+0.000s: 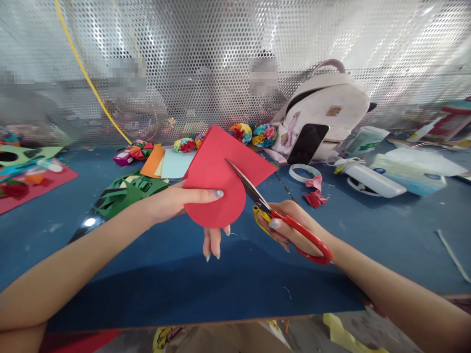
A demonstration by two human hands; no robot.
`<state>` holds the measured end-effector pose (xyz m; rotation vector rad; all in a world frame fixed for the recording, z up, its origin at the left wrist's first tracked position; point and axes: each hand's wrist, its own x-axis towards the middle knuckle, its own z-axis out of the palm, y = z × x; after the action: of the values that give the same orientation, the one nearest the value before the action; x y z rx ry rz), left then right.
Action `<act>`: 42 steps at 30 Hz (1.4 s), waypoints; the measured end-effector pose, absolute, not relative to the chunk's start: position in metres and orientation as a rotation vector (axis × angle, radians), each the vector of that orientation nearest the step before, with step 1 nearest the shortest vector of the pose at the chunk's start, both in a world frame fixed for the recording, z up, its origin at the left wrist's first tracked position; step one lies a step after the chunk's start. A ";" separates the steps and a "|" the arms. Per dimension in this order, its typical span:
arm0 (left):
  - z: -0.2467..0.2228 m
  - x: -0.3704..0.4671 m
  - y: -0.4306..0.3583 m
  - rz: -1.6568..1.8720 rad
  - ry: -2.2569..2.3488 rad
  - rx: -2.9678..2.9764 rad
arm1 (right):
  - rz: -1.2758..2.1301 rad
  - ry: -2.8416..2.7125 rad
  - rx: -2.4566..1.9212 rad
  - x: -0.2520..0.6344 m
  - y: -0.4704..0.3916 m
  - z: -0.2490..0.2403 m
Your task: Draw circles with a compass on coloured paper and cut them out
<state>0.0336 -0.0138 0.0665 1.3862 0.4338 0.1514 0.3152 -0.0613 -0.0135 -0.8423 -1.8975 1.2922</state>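
Two bare hands work with red paper: the left hand (pixel 171 201) is partly closed, thumb flat on the face of the red paper (pixel 217 171) and fingers beneath it; the right hand (pixel 298 220) curls around the handles of the scissors (pixel 300 235). One metal blade lies over the sheet; the other is hidden. Smooth and held above the blue table (pixel 221 304), the paper has a rounded lower edge and straight-sided upper corners. Beyond it to the right, a pale backpack (pixel 340 105) gapes at its zip, contents too dark to tell, with a black phone (pixel 308 143) against its front. Farther right of the paper, a soft printed packet (pixel 406 174) shows white tissue (pixel 427 161) on top. Left of the paper lie cut green pieces (pixel 128 193); behind it, ruffled multicoloured balls (pixel 264 135).
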 end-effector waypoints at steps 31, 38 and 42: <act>0.063 0.036 -0.018 0.232 0.645 1.457 | 1.424 -2.002 -0.659 0.310 -0.063 -0.011; 0.058 0.039 -0.016 0.236 0.574 1.396 | 1.415 -1.981 -0.701 0.308 -0.062 -0.012; 0.054 0.041 -0.016 0.233 0.556 1.360 | 1.433 -1.967 -0.701 0.309 -0.062 -0.016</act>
<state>0.0408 -0.0165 0.0544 1.3601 0.5561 0.2329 0.3093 -0.0616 -0.0162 -0.7013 -1.9667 1.4329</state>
